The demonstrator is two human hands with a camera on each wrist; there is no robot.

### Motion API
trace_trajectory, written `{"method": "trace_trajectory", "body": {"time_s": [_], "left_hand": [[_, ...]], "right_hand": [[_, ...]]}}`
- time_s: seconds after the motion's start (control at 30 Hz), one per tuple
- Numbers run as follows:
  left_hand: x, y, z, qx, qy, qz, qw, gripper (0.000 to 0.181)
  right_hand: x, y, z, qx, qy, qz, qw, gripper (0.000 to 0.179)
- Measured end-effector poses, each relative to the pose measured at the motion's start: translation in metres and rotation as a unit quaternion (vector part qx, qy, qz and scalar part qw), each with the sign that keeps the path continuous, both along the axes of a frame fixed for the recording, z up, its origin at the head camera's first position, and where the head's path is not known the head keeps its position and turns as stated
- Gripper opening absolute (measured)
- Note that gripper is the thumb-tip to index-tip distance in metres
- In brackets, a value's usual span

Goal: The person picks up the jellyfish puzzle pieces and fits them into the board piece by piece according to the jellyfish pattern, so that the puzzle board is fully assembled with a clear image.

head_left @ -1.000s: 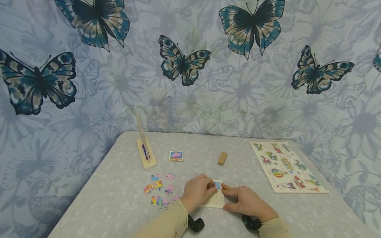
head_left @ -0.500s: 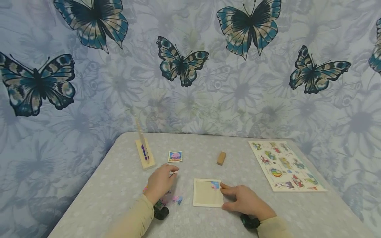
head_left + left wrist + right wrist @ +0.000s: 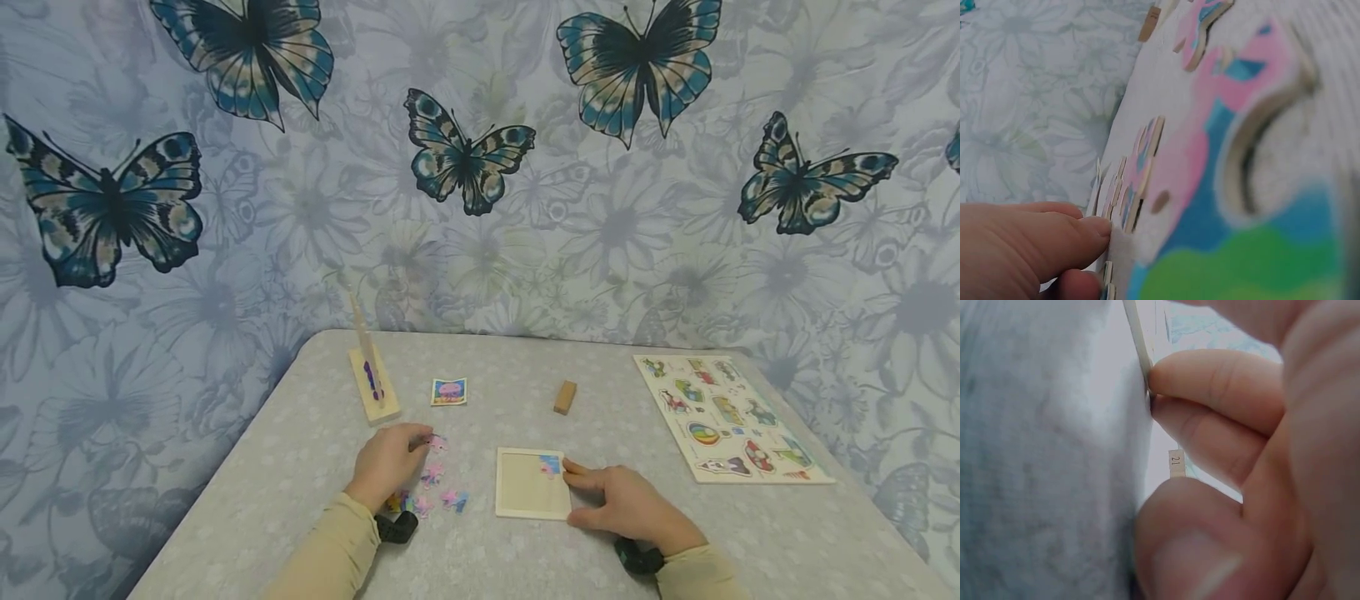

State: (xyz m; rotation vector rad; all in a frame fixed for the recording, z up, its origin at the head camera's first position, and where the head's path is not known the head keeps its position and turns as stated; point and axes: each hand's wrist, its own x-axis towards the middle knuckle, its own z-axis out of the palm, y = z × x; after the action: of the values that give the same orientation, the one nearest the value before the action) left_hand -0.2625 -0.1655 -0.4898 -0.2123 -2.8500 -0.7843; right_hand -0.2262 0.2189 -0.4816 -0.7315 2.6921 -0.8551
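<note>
One shallow, nearly square tray of pale wood (image 3: 525, 492) lies flat on the cloth-covered desk (image 3: 495, 567), just to the left of the right hand's grip, open face up; its side edges run away from the person, and so square a shape shows no clear long axis. A flat blue-and-pink jigsaw piece (image 3: 551, 465) sits in its far right corner. The right hand (image 3: 622, 504) has thumb and fingers spread apart along the tray's right edge, fingertips touching it near the far corner, thumb by the near one, without closing round it. Well to the tray's left, loose pink, blue and yellow wooden jigsaw pieces (image 3: 432, 475) lie scattered, turned various ways. Over the left of them is the left hand (image 3: 386, 462), its grip slightly parted between bent forefinger and thumb, the tips just beside the farthest pink piece; contact cannot be told. Beyond lie a small bright picture card (image 3: 448, 392), a brown rectangular wooden block (image 3: 565, 397) with its long axis running away and slightly rightward, a pale wooden stand (image 3: 382, 408) bearing an upright panel, and a large cream picture board (image 3: 712, 458) at far right.
</note>
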Motion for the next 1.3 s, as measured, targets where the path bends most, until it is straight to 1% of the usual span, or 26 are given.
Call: {"method": "trace_trajectory", "body": {"time_s": [0.13,0.33,0.57,0.67,0.87,1.0,1.07,1.17,1.23,1.3], "left_hand": [[-0.002,0.001,-0.001,0.010,0.001,0.004,0.9999,0.026],[-0.003,0.000,-0.004,0.044,0.009,-0.005,0.9990,0.023],[-0.004,-0.001,-0.005,0.076,0.007,0.007,0.9971,0.016],[-0.003,0.000,-0.004,0.080,0.009,0.011,0.9967,0.014],[-0.002,0.005,-0.004,0.089,0.028,0.011,0.9956,0.009],[0.000,0.008,-0.004,0.105,0.028,0.008,0.9941,0.009],[0.001,0.010,-0.003,0.123,0.022,0.001,0.9922,0.010],[0.004,0.016,0.001,0.158,0.007,-0.016,0.9873,0.010],[0.005,0.023,0.005,0.178,-0.003,-0.038,0.9834,0.009],[0.005,0.032,0.011,0.182,-0.009,-0.063,0.9812,0.008]], "right_hand": [[-0.001,0.000,-0.001,0.001,0.002,0.001,1.0000,0.070],[-0.001,0.000,0.000,-0.001,-0.001,0.001,1.0000,0.069],[-0.002,0.001,0.000,-0.002,0.003,0.001,1.0000,0.070],[-0.001,0.001,-0.001,-0.001,0.006,0.002,1.0000,0.069],[0.000,0.001,-0.002,0.001,0.011,0.006,0.9999,0.069],[0.000,0.001,-0.001,-0.004,0.007,0.008,0.9999,0.069],[0.000,0.000,-0.002,-0.006,0.005,0.008,0.9999,0.070],[0.000,0.000,-0.002,-0.001,0.008,0.010,0.9999,0.070],[0.000,-0.001,-0.001,0.003,0.008,0.010,0.9999,0.071],[0.000,-0.001,0.000,0.007,0.010,0.009,0.9999,0.072]]}}
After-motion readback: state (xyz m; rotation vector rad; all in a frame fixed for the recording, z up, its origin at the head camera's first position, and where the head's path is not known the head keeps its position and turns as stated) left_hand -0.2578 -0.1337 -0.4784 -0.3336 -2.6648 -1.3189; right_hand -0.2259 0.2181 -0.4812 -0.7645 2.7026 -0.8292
